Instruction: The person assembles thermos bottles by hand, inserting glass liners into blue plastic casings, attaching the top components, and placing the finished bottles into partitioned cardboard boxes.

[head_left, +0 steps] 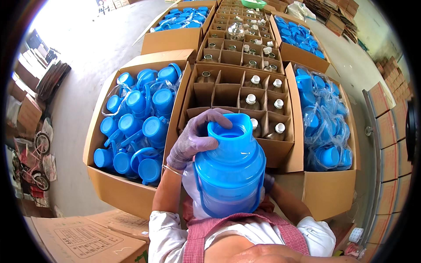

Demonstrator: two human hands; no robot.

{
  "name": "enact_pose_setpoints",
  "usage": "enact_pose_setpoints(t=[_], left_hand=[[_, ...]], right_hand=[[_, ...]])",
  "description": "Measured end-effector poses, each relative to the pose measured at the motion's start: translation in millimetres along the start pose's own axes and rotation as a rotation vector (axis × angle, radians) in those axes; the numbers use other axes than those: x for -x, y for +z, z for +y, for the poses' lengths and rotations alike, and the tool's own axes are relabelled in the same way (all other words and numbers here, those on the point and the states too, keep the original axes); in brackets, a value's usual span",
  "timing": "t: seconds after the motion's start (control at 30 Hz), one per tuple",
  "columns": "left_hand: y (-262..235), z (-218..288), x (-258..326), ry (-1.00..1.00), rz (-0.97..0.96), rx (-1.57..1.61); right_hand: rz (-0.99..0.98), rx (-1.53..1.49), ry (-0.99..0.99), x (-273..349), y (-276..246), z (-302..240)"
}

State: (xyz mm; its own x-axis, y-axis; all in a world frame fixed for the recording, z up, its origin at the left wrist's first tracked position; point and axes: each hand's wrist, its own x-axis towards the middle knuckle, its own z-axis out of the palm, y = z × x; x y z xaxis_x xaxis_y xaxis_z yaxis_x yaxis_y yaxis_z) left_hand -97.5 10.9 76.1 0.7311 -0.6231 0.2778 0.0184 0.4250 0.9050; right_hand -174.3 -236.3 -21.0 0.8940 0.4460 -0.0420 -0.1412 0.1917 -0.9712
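A blue plastic thermos casing (230, 175) with an open spout stands upright in front of my chest. My left hand (196, 136), in a purple-grey glove, grips its neck, the thumb outside and the fingers over the rim. Behind the casing's right side, little shows of my gloved right hand (268, 182); its fingers are hidden. Just beyond, a divided carton (228, 70) holds glass flask liners, several capped with white stoppers (251, 99); some of its compartments hold none.
A carton of blue lidded jugs (129, 125) stands on the left, another carton of bagged blue parts (322, 118) on the right. Farther back are more blue-filled cartons and a long divided carton (232, 57) of liners. Flat cardboard (79, 232) lies lower left; stacked boxes (388, 162) line the right.
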Motion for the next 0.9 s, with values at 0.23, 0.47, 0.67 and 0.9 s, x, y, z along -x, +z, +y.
enact_pose_setpoints(t=[0.23,0.47,0.67,0.9], left_hand=[[-22,-51,-16,-0.290,0.192,-0.099],[-5,-43,-19,-0.353,0.402,-0.758],[-26,-67,-8,-0.187,0.544,-0.316],[-30,-55,-12,-0.157,0.533,-0.346]], right_hand=[[0.563,0.619,-0.263,6,-45,-27],[0.134,0.150,-0.128,-92,-19,-36],[0.177,0.733,-0.525,-112,10,-50],[0.204,0.798,-0.312,-107,-18,-59]])
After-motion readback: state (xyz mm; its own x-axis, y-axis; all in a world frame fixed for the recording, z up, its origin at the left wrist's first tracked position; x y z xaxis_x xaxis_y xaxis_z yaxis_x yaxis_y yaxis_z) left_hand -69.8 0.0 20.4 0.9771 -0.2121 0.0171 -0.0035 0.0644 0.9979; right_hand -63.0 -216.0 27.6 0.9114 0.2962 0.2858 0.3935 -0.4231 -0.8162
